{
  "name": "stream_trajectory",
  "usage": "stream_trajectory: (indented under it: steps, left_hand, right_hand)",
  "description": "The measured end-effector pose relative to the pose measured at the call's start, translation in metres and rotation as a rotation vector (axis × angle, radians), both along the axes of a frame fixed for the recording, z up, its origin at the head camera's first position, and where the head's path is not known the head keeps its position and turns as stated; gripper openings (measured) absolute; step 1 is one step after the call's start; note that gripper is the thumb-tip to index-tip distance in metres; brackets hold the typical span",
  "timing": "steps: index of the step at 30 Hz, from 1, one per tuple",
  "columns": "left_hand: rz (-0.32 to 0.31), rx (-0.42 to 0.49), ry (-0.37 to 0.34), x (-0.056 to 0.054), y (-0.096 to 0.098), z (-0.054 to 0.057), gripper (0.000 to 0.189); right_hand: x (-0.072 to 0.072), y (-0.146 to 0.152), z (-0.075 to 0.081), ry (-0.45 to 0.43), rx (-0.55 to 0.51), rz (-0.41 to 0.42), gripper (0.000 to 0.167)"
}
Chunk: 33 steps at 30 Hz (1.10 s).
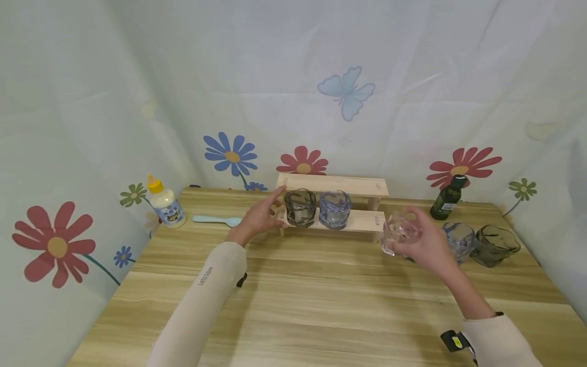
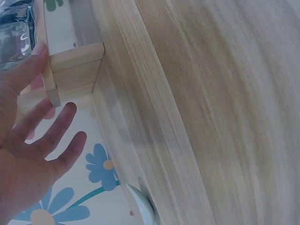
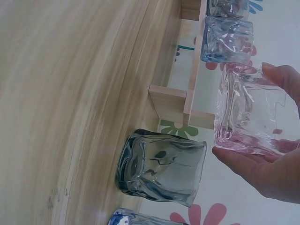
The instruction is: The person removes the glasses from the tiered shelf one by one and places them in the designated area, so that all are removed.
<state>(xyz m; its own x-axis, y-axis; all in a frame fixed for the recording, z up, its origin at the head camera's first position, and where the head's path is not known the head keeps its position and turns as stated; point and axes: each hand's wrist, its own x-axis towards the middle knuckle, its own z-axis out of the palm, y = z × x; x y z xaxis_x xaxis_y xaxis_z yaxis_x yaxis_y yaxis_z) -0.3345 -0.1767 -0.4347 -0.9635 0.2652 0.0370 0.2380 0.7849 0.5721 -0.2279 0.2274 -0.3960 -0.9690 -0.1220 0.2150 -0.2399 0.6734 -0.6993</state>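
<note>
My right hand (image 1: 424, 242) grips a clear, pink-tinted glass (image 3: 248, 112), fingers and thumb on opposite sides. The glass is tilted in the air at the right end of a two-tier wooden shelf (image 1: 341, 186). My left hand (image 1: 259, 219) is at the shelf's left end. In the left wrist view its thumb (image 2: 35, 56) rests against the board's edge while the other fingers spread loosely beyond the end. On the lower tier a grey glass (image 1: 300, 209) and a blue-violet glass (image 1: 335, 210) stand side by side.
Right of the shelf stand a blue glass (image 1: 460, 240), a grey glass (image 1: 494, 245) and, in the right wrist view, another grey glass (image 3: 161, 166). A green bottle (image 1: 447, 199) is behind them. Leftward are a yellow-capped squeeze bottle (image 1: 167, 204) and a pale blue spoon (image 1: 215, 220).
</note>
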Motion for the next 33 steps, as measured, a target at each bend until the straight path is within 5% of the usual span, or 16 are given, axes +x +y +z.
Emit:
stream_trajectory:
  steps: [21,33]
  left_hand:
    - [-0.011,0.029,-0.006,0.001,0.0,-0.002,0.109]
    - [-0.025,0.036,0.007,0.0,-0.002,-0.001,0.108]
  right_hand:
    - [0.039,0.02,-0.001,-0.001,0.08,-0.019,0.089]
    - [0.049,0.033,-0.01,-0.134,0.082,-0.019,0.09]
